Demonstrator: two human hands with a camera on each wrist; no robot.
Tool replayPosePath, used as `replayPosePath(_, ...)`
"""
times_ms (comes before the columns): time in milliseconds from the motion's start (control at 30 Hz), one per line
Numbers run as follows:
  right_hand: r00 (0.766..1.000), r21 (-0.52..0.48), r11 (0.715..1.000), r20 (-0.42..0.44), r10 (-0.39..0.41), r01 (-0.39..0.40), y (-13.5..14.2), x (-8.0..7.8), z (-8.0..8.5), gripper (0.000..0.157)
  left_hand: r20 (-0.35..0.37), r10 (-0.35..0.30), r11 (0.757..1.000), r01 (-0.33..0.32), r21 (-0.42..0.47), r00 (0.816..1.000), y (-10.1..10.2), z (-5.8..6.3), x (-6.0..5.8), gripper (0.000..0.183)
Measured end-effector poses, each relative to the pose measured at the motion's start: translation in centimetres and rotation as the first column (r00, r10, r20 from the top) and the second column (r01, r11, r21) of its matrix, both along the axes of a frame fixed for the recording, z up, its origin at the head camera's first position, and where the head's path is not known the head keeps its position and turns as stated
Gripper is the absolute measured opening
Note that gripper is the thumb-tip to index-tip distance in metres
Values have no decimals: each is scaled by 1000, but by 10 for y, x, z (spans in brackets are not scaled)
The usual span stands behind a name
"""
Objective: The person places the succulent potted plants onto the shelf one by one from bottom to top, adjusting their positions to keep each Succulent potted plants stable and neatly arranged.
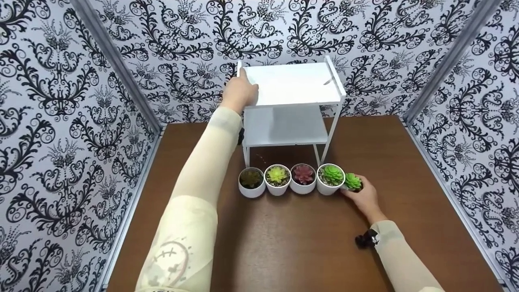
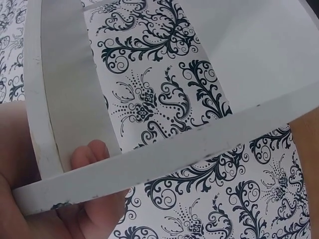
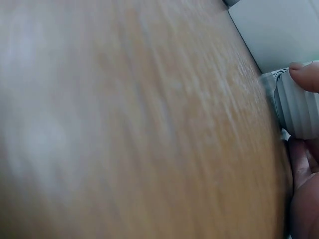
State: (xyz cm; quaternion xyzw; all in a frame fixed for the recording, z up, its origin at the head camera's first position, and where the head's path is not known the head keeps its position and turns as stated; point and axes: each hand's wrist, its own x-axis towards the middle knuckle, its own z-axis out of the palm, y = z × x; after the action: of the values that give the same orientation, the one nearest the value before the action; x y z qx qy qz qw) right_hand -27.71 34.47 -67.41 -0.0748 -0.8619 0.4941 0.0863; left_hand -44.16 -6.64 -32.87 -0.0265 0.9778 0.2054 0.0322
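Note:
My left hand [image 1: 240, 92] grips the upper left corner of a white two-tier shelf [image 1: 294, 83]. In the left wrist view, its fingers [image 2: 102, 214] curl round the white frame bar [image 2: 164, 157]. At the right end of a row of potted succulents, my right hand [image 1: 367, 198] holds a small bright green succulent [image 1: 352, 181]. The right wrist view shows its ribbed pale pot [image 3: 299, 107] between thumb and fingers; in the head view that pot is mostly hidden. Close beside it stands another green succulent in a white pot [image 1: 327, 188].
Along the shelf's front legs stand a dark succulent [image 1: 251, 178], a yellow-green one [image 1: 277, 174] and a dark red one [image 1: 303, 174], each in a white pot. All are on a brown wooden table [image 1: 292, 243]. Patterned panels [image 1: 182, 32] enclose the back and sides.

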Motion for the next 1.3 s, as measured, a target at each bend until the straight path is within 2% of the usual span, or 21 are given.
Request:
replayPosePath(433, 999, 16, 999, 9, -38, 38, 5, 9, -8, 67, -12, 9, 1000, -10, -12, 1000, 12, -5, 3, 84)
replayPosePath(600, 1000, 15, 1000, 7, -12, 12, 3, 8, -10, 67, -18, 24, 1000, -24, -19, 1000, 9, -7, 4, 84)
replayPosePath(833, 1000, 10, 1000, 2, -4, 4, 2, 7, -7, 67, 0, 39, 999, -39, 28, 999, 2, -12, 3, 84)
replayPosePath(1100, 1000, -6, 1000, -5, 11, -11, -1, -2, -1, 69, 3, 27, 999, -27, 32, 1000, -2, 1, 1, 85)
replayPosePath(1300, 1000, -6, 1000, 2, 6, -6, 1, -1, -1, 69, 6, 24, 999, -25, 25, 1000, -1, 0, 0, 86)
